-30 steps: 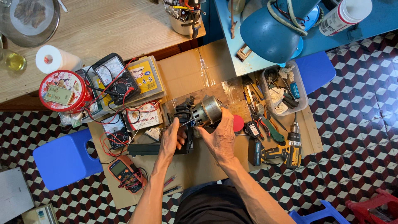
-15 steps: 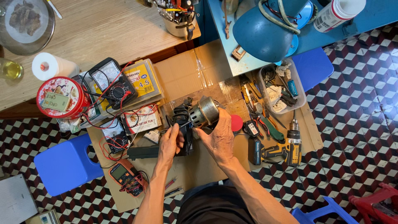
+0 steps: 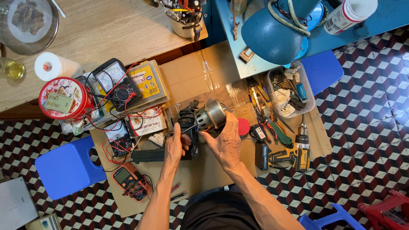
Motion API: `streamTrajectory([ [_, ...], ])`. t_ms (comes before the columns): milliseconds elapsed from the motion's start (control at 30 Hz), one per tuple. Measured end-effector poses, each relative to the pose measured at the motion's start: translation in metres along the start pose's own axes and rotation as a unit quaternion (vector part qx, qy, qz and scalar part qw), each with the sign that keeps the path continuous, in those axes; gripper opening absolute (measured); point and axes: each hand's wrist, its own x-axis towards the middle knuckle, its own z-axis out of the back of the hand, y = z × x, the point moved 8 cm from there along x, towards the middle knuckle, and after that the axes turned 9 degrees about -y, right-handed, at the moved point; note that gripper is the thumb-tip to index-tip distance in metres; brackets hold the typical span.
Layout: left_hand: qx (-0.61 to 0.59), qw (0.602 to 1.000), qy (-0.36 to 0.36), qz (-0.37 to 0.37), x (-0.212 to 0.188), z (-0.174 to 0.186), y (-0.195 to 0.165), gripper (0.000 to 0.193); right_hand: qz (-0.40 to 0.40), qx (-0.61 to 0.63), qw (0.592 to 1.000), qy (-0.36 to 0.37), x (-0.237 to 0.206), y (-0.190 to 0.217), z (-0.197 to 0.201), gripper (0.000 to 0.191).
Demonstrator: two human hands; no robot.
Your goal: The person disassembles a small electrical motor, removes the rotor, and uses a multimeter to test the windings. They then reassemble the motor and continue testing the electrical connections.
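A small electric motor [image 3: 209,115] with a round silver casing lies on a sheet of cardboard [image 3: 200,76] on the floor. My right hand [image 3: 226,142] grips the motor from its near side. My left hand [image 3: 177,145] holds the motor's black end [image 3: 187,121], where wires come out. A black bar-shaped part [image 3: 147,156] lies just left of my left hand.
Left of the hands lie an analog meter [image 3: 115,83], a red round tin [image 3: 64,98], an orange multimeter [image 3: 128,179] and red leads. Right are pliers [image 3: 277,134], a cordless drill [image 3: 294,153], a red lid [image 3: 243,127] and a parts tub [image 3: 289,89]. Blue stools [image 3: 68,168] flank the cardboard.
Both hands have stayed on the motor and shifted only slightly. The view has moved a little; nothing was let go.
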Motion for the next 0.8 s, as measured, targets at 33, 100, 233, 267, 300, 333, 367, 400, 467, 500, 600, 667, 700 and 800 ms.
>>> streamTrajectory([
  [33, -0.042, 0.999, 0.01, -0.004, 0.0, -0.001, -0.002, 0.069, -0.003, 0.0, 1.0, 0.003, 0.0, 0.0, 0.0, 0.099],
  [100, -0.079, 0.996, 0.025, -0.042, 0.0, -0.003, -0.007, 0.062, -0.008, 0.0, 1.0, 0.008, -0.001, -0.002, -0.001, 0.1],
  [233, -0.035, 0.998, 0.006, -0.061, 0.004, -0.006, -0.006, 0.069, -0.012, -0.004, 1.0, 0.009, -0.001, -0.003, -0.002, 0.099],
  [267, -0.017, 0.999, -0.011, -0.037, 0.007, -0.005, -0.002, 0.072, -0.013, -0.006, 1.0, 0.007, -0.001, -0.003, -0.002, 0.099],
  [300, -0.004, 0.999, -0.014, -0.034, 0.009, -0.005, -0.002, 0.076, -0.013, -0.008, 1.0, 0.004, 0.0, -0.003, -0.002, 0.1],
  [333, 0.01, 0.999, -0.017, -0.03, 0.009, -0.004, -0.001, 0.081, -0.011, -0.008, 1.0, 0.004, 0.0, -0.002, -0.002, 0.1],
  [367, 0.025, 0.999, -0.019, -0.026, 0.009, -0.004, -0.001, 0.086, -0.011, -0.009, 1.0, 0.004, 0.0, -0.002, -0.002, 0.1],
  [400, -0.008, 1.0, -0.013, -0.016, 0.007, -0.004, -0.002, 0.08, -0.008, -0.008, 1.0, 0.003, 0.001, -0.002, -0.002, 0.1],
  [467, -0.069, 0.998, -0.001, 0.007, -0.001, -0.004, -0.002, 0.068, -0.001, 0.004, 1.0, 0.007, 0.001, -0.001, -0.002, 0.099],
  [500, -0.083, 0.997, 0.0, -0.007, -0.005, -0.003, -0.005, 0.062, 0.002, 0.009, 1.0, 0.01, 0.0, 0.0, -0.002, 0.099],
  [600, -0.117, 0.993, -0.001, -0.035, -0.013, -0.001, -0.018, 0.051, 0.001, 0.01, 1.0, 0.012, 0.0, -0.001, -0.001, 0.098],
  [667, -0.124, 0.992, -0.009, -0.033, -0.015, 0.001, -0.023, 0.049, -0.006, 0.004, 1.0, 0.016, 0.0, -0.002, -0.002, 0.099],
  [700, -0.127, 0.991, -0.005, -0.035, -0.015, 0.0, -0.025, 0.049, -0.009, 0.001, 1.0, 0.018, 0.0, -0.002, -0.002, 0.099],
  [800, -0.137, 0.99, 0.006, -0.037, -0.016, 0.0, -0.024, 0.046, -0.003, 0.002, 1.0, 0.018, 0.0, -0.001, -0.002, 0.1],
])
